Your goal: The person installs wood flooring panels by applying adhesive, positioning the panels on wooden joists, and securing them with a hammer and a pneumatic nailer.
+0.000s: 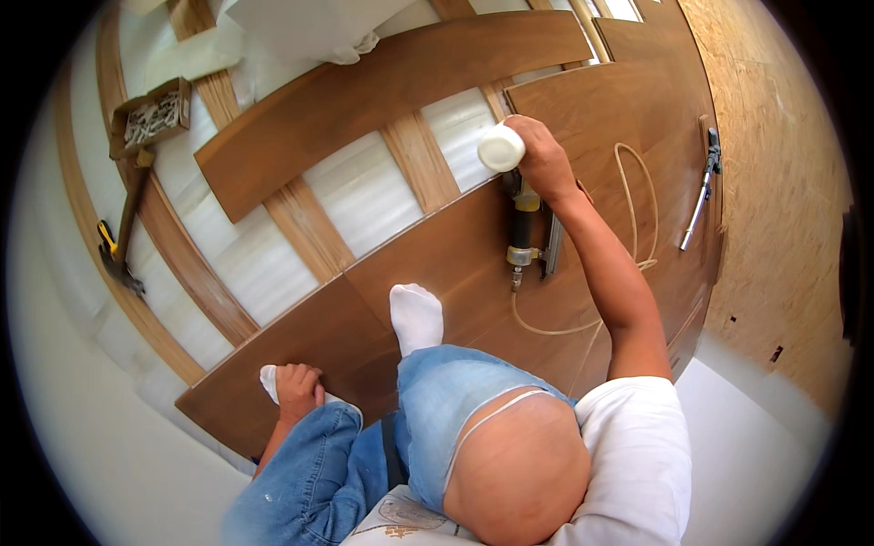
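Observation:
My right hand (542,159) grips a white plastic bottle (501,146), its round end toward me, just above a black and yellow nail gun (525,227) lying on laid brown floorboards (437,264). My left hand (296,389) is down at lower left, fingers curled over my white-socked foot (269,382). My other socked foot (415,318) rests on the boards near their exposed edge. Beyond that edge, a loose brown plank (364,86) lies across wooden battens (414,159) and white foam sheeting.
At upper left sit a box of fasteners (150,118) and a hammer (123,268) with other long-handled tools. A pale hose (637,155) loops over the boards. A metal bar tool (701,191) lies at right beside an OSB panel (765,155). White sheeting (291,27) is bunched at top.

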### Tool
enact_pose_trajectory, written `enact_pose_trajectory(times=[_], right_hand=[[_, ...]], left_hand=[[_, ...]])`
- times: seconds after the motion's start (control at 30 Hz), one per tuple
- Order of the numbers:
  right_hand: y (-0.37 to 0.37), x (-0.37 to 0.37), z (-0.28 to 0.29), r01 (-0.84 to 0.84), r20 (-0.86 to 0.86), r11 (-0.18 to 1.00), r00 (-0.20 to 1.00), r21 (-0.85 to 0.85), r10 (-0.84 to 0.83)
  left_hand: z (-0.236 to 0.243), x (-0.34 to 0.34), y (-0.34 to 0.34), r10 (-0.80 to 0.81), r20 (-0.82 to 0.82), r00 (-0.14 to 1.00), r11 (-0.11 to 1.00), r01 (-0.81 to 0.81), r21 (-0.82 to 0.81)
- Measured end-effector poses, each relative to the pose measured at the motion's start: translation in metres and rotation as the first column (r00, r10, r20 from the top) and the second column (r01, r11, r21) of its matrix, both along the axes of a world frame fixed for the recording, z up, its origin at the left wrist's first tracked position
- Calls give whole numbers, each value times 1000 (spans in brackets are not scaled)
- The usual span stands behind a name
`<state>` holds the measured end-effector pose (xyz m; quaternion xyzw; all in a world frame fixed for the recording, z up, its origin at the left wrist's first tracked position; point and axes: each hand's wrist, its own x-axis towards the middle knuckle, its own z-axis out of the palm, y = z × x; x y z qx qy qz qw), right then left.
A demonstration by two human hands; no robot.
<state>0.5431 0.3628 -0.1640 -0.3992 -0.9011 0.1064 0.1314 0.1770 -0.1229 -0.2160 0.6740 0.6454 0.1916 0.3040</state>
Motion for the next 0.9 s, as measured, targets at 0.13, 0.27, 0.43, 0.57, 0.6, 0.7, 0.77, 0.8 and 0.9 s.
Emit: enact_pose_trajectory(times=[0.13, 0.27, 0.43, 0.57, 0.6, 0.7, 0.77, 0.8, 0.9], right_hand=[[15, -10, -15, -97, -19, 987, 995, 130, 100], [17, -3, -21, -26, -156, 994, 987, 108, 43], [-3, 10, -12, 250, -372, 968, 897, -17, -238], [13, 49, -13, 446, -532, 841, 652, -308, -541], [28, 64, -16, 506, -615, 771, 481, -387, -625], [42, 84, -17, 457, -559, 476, -59, -751, -827], [59, 114, -19, 253, -353, 273, -364, -928, -862], [65, 144, -32, 275, -351, 257, -384, -926, -854], [59, 196, -58, -160, -280, 372, -414, -914, -866]], left_hand=[[0, 0, 1, -15, 6, 1000, 1000, 15, 14], [0, -2, 0, -1, 37, 999, 1000, 1, 13], [2, -12, 6, 149, 128, 981, 989, -148, -16], [13, -41, 50, 282, 123, 952, 958, -285, 12], [7, -52, 59, 346, 140, 928, 938, -345, -31], [4, -90, 94, 576, 205, 791, 813, -529, -243], [-13, -121, 116, 611, 200, 766, 783, -546, -299], [-20, -127, 134, 597, 231, 768, 794, -526, -305], [-28, -151, 183, 582, 303, 755, 807, -488, -334]])
